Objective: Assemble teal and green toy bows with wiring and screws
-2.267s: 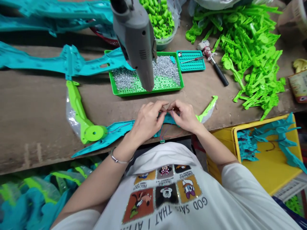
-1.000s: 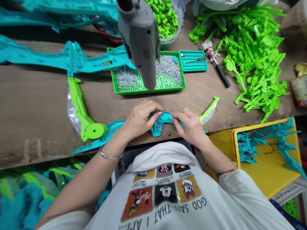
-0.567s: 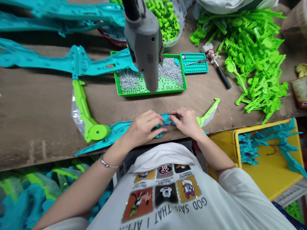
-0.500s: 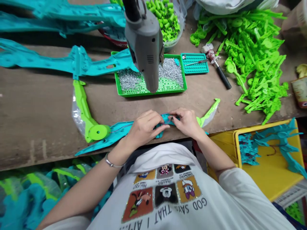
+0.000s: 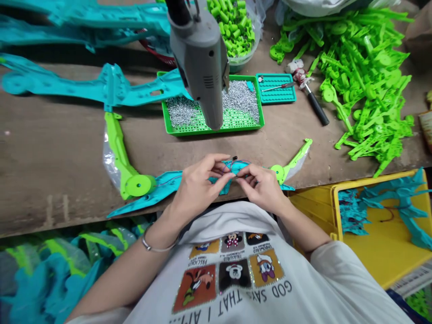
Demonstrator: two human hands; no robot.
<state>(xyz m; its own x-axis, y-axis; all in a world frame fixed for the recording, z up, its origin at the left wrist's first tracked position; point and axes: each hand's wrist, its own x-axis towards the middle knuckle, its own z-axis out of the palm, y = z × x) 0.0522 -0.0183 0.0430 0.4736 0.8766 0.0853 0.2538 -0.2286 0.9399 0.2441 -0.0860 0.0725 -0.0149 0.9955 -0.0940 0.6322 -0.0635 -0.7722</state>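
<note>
My left hand [image 5: 199,182] is closed, its thumb and fingertips pinched on thin wires [image 5: 243,161] above a teal plastic shell [image 5: 165,183]. My right hand [image 5: 262,185] meets it there, with thumb and index finger pinched close to the left thumb tip; the wire ends between the fingers are too small to make out. A small black part [image 5: 235,158] sticks up just behind the fingertips. Lime green arms with clear film join the shell at both ends, one at the left [image 5: 126,168] and one at the right [image 5: 295,162].
A grey power screwdriver [image 5: 202,67] hangs over a green tray [image 5: 216,132] of screws. Behind are a teal tray [image 5: 286,96], a hammer [image 5: 316,105], a tub of green caps [image 5: 236,31] and piled green parts [image 5: 364,90]. A yellow bin [image 5: 317,202] stands at the right.
My hands have drawn slightly up from the shell and their fingertips have come together. The wires and the small black part now show above the fingers.
</note>
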